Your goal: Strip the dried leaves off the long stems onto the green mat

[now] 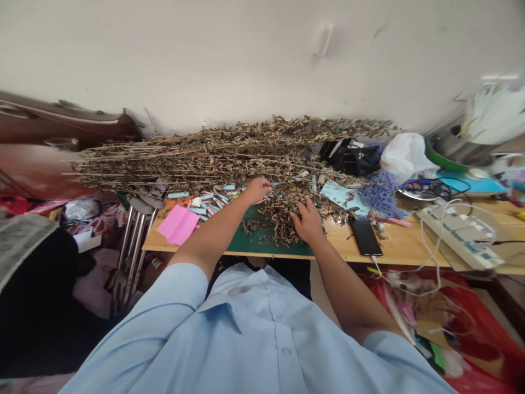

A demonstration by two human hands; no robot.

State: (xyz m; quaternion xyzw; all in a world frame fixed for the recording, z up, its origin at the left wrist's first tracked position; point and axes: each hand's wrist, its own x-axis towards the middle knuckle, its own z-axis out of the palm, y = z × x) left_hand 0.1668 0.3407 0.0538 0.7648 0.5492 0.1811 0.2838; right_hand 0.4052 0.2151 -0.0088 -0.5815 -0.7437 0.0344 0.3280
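Observation:
A heap of dried leaves (283,221) lies on a dark green mat (241,241) at the table's front edge. My right hand (309,221) rests against the heap's right side, its fingers apart. At the heap's upper left is my left hand (257,190), its fingers curled together; whatever they may hold is too small to make out. Behind both hands, long dried plant stalks (197,161) with withered leaves are piled along the wall. Several rolled pale-blue and pink paper pieces (209,202) are scattered left of the mat, near my left forearm.
A pink paper sheet (179,224) lies at the left. To the right are a black phone (366,235) on a cable, a light-blue sheet (342,196), tangled purple string (381,194), a power strip (463,235) and a white plastic bag (406,156). Metal crutches (133,241) lean at the table's left end.

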